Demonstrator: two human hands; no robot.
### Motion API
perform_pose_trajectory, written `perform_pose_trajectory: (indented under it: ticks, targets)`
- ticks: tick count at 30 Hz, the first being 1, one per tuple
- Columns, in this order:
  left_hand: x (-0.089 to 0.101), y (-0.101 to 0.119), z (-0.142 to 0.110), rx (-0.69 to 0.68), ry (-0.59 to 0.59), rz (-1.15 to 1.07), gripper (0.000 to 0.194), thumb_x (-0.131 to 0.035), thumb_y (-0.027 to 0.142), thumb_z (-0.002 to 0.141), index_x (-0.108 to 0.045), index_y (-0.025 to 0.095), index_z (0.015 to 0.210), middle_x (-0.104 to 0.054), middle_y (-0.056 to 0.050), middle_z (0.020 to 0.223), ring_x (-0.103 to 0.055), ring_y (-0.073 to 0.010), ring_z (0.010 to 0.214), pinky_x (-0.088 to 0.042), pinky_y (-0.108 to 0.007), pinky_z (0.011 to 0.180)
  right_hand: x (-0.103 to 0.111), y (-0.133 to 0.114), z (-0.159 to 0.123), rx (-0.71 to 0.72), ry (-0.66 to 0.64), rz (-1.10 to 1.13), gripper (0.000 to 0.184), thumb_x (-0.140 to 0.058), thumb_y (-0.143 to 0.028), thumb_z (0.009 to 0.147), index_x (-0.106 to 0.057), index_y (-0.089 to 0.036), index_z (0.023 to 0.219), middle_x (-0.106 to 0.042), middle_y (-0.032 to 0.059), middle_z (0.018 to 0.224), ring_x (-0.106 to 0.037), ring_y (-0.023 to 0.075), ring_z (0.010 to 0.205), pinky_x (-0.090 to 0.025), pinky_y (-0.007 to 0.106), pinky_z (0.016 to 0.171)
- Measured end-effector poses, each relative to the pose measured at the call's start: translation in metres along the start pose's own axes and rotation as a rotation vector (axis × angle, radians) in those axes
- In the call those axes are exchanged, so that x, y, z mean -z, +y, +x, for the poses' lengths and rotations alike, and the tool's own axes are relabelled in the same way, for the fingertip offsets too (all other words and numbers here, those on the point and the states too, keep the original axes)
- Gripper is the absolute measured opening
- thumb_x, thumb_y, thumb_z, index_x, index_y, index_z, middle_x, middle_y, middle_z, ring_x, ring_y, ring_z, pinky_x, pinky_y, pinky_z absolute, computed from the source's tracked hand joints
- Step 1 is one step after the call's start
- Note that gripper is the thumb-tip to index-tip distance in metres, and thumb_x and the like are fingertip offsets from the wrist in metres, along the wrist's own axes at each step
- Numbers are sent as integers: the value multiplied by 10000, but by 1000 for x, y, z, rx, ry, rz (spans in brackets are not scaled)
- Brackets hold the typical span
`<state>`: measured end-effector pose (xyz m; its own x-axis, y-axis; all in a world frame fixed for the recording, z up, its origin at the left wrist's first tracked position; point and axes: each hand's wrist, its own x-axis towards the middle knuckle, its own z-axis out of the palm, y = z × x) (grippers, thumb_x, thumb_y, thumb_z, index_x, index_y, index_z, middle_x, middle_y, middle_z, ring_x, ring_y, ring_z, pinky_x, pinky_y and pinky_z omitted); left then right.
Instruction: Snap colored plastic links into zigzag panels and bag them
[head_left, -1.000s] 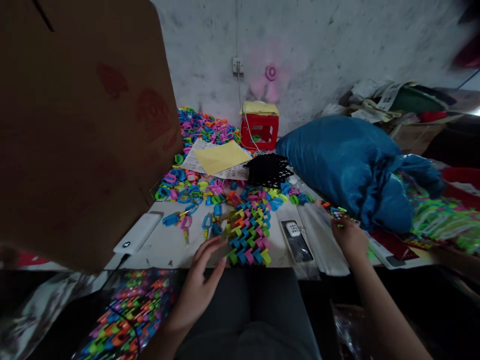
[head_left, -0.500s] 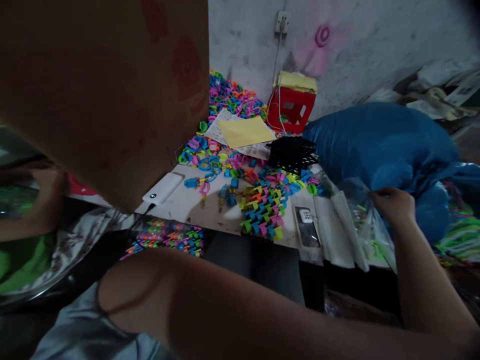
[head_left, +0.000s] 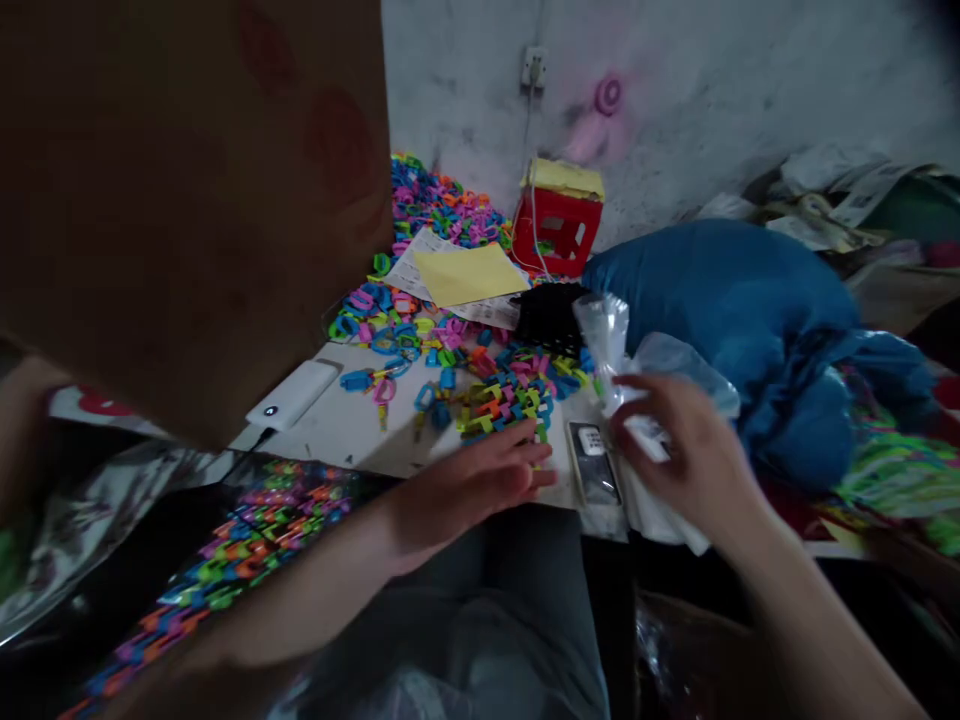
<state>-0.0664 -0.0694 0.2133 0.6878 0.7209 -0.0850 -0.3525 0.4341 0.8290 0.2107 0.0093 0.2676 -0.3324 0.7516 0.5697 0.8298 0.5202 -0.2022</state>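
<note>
Right hand pinching clear bag: light, limp, slippery, grip by edge. Left hand spread flat beside clip mat.

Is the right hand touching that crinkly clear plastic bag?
Touching. The head view shows the right hand gripping the clear plastic bag, its fingers closed around the plastic.

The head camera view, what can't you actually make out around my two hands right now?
- Right hand: motion-blurred; it lifts a clear plastic bag, but the bag's contents cannot be read.
- Woven block mat: its near edge is covered by the left hand.
- Phone: too small and dark to read the screen.
- Cardboard box: cut off by the top and left edges; it hides the table behind it.
</note>
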Motion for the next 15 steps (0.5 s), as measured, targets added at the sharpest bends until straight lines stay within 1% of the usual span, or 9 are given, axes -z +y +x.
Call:
perform_pose_trajectory:
  ticks: [1,3,4,6,8,9,11,13,15]
  targets:
    - [11,6,19,39,9,-66,640,-735,432,759,-513,223,1321,-536,-123,1362,-503,-291,1253,-348,-444,1064,-13,-24,-10,104,-36,-60,60,-577,-200,840,-613,-199,888,-634,93,1185,-590,252,1060,-445,423,904]
    - [29,2,48,34,184,-240,549,-749,407,741,-576,207,1221,-598,-108,1263,-572,-244,1145,-416,-388,988,-40,-63,-31,248,-91,-109,99,-564,-172,858,-644,-225,883,-641,57,1217,-589,243,1068,-427,419,930]
    - [35,-6,56,7,240,-304,469,-764,384,719,-623,174,1114,-642,-103,1148,-607,-228,1050,-458,-353,911,-53,-76,-42,310,-137,-91,137,-546,-161,871,-656,-237,903,-659,39,1194,-597,228,1056,-413,416,954]
    - [41,-27,59,-52,311,-340,316,-700,372,782,-650,144,994,-660,-78,1002,-617,-198,948,-468,-308,844,-71,-90,-59,332,-181,-20,140,-550,-206,890,-669,-269,926,-690,7,1132,-608,212,1037,-375,427,1011]
    - [43,-46,51,-146,358,-215,273,-604,383,861,-653,138,972,-650,-60,969,-600,-191,958,-450,-304,874,-79,-88,-69,293,-196,15,168,-565,-295,895,-661,-282,1032,-669,28,1179,-603,232,1055,-379,448,1009]
    - [43,-52,45,-189,371,-102,279,-567,390,887,-653,141,978,-646,-52,967,-589,-190,972,-439,-311,899,-81,-83,-70,254,-189,3,246,-562,-338,895,-636,-271,1121,-633,58,1245,-591,254,1081,-396,460,989]
    - [46,-57,34,-219,348,156,277,-538,386,908,-657,143,971,-641,-43,942,-580,-190,967,-432,-326,919,-82,-68,-70,140,-158,-56,441,-531,-417,898,-535,-220,1293,-543,125,1354,-551,312,1147,-423,489,947]
    - [51,-59,26,-207,288,338,286,-499,373,932,-660,141,977,-641,-51,924,-585,-194,952,-447,-344,913,-83,-54,-70,58,-170,-94,556,-493,-497,895,-468,-196,1362,-560,149,1318,-542,350,1152,-434,518,920]
    - [57,-60,22,-215,265,389,322,-432,370,962,-651,149,1046,-648,-67,981,-587,-204,1000,-454,-360,936,-85,-42,-73,52,-241,-79,572,-488,-557,876,-491,-229,1345,-642,115,1171,-594,338,1059,-461,502,873]
